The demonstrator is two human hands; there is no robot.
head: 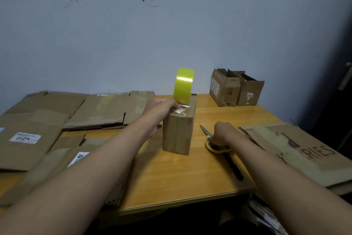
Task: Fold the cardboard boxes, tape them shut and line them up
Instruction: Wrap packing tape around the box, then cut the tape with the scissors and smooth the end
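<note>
A small folded cardboard box point(178, 131) stands upright in the middle of the wooden table point(171, 181). A yellow tape roll point(183, 84) stands on edge on its top, with a strip of clear tape running down onto the box. My left hand point(160, 112) rests on the box's top left edge, its fingers holding the roll's lower part and the tape. My right hand point(222, 134) grips the yellow handles of the scissors point(215, 145), which lie on the table right of the box, blades pointing away.
Flattened cardboard boxes point(106, 110) cover the table's left side, more point(28, 139) lie nearer me. A large flat printed cardboard point(297, 154) lies at the right. Two assembled open boxes point(235, 88) stand at the back right by the wall. A black pen point(233, 167) lies below the scissors.
</note>
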